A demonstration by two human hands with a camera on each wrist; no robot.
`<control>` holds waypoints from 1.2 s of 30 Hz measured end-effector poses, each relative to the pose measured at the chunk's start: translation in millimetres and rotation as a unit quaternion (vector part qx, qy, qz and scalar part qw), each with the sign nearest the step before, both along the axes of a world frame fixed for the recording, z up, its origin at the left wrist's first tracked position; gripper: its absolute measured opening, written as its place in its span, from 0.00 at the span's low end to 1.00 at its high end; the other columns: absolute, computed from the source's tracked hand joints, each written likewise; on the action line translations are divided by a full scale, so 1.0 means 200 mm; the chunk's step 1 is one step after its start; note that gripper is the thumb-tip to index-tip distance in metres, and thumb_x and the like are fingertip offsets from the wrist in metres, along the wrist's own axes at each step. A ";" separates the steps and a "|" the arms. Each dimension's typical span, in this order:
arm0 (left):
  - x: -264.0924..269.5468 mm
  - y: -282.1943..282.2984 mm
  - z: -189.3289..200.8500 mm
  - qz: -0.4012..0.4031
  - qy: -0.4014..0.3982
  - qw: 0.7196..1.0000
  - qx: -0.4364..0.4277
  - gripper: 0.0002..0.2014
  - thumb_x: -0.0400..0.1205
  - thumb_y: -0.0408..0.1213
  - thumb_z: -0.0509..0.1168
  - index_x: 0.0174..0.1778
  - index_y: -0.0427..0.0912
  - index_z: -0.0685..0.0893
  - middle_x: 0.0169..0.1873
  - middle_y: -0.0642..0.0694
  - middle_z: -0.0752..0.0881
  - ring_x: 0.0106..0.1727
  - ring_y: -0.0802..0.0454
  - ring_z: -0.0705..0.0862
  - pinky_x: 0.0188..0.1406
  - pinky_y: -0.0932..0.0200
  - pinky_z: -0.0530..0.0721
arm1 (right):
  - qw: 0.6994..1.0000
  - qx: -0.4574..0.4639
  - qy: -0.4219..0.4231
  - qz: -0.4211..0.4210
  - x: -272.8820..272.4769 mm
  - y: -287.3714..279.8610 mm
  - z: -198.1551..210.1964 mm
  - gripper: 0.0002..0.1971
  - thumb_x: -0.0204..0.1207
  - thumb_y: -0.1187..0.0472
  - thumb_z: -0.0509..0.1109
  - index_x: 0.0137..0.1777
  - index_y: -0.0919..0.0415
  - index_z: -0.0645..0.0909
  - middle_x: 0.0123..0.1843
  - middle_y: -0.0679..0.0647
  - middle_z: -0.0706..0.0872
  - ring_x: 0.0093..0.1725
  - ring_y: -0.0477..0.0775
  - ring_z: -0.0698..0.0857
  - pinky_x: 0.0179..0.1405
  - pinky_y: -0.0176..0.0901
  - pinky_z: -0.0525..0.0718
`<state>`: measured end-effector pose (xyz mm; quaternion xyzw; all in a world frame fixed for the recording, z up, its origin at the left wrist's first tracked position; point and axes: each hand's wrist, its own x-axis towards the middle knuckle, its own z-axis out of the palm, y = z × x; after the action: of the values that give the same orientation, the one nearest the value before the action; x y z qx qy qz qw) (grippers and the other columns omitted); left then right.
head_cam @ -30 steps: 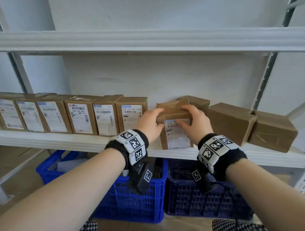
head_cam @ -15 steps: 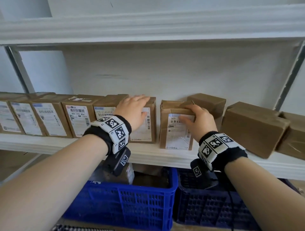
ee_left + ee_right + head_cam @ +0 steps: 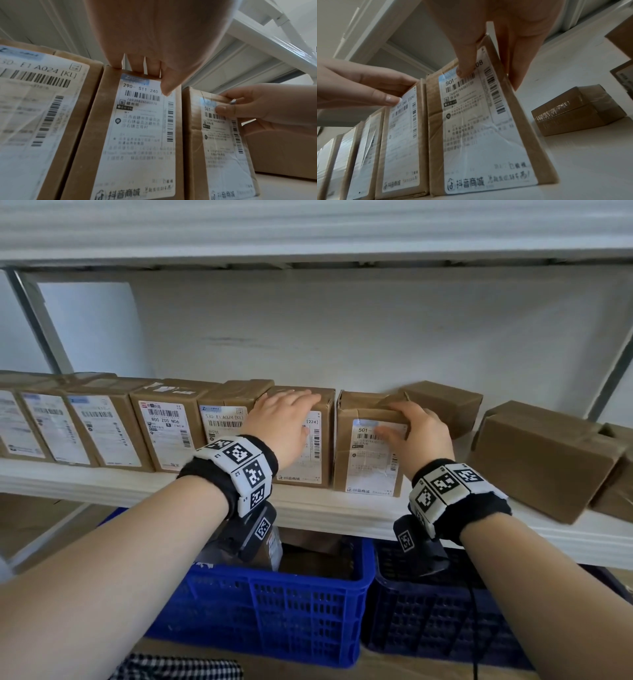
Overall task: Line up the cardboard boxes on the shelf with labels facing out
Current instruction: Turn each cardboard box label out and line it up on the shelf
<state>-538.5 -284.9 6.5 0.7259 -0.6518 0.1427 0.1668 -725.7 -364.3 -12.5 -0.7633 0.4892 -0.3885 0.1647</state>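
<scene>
On the white shelf [image 3: 137, 487], the 501 box [image 3: 363, 467] stands upright with its label facing out, just right of the 290 box [image 3: 318, 453], with a narrow gap between them. The right hand [image 3: 421, 433] grips its top edge, thumb on the label. The left hand [image 3: 284, 419] lies flat-fingered over the 290 box, thumb against its label.

A second ago the 501 box [image 3: 370, 446] stood forward of and clearly apart from the 290 box [image 3: 322, 446], held between both hands. It now sits just to the right of the 290 box, with only a narrow gap and its label nearly level with that box's label. The left hand [image 3: 281, 419] has let go of it and rests on top of the 290 box, thumb [image 3: 169, 83] on its label. Only the right hand [image 3: 421, 433] grips the 501 box.
</scene>
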 end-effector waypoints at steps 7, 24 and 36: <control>0.00 0.00 -0.02 0.000 -0.008 1.000 -0.008 0.28 0.86 0.35 0.54 0.82 0.50 0.55 0.82 0.51 0.58 0.83 0.50 0.55 0.82 0.49 0.48 | 1.000 -0.017 0.026 -0.004 0.02 -0.01 -0.01 0.23 0.78 0.51 0.68 0.72 0.51 0.72 0.68 0.58 0.76 0.61 0.60 0.81 0.56 0.47 0.81; 0.02 0.00 0.02 0.005 -0.015 0.999 0.047 0.29 0.86 0.38 0.51 0.83 0.49 0.49 0.84 0.50 0.51 0.84 0.50 0.49 0.82 0.46 0.45 | 0.999 0.018 0.026 0.020 0.00 -0.01 0.00 0.26 0.78 0.52 0.67 0.76 0.46 0.66 0.76 0.59 0.64 0.63 0.60 0.79 0.57 0.44 0.80; 0.00 0.03 0.05 0.009 -0.011 0.999 0.047 0.28 0.87 0.39 0.51 0.83 0.48 0.50 0.84 0.50 0.52 0.84 0.52 0.50 0.83 0.46 0.47 | 0.999 0.021 0.004 0.027 -0.06 0.04 0.01 0.38 0.77 0.58 0.70 0.81 0.42 0.52 0.77 0.60 0.66 0.61 0.55 0.80 0.61 0.48 0.80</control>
<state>-538.1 -277.9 17.3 0.7369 -0.6532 0.1219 0.1241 -737.1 -357.0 -11.3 -0.7745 0.4769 -0.3702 0.1889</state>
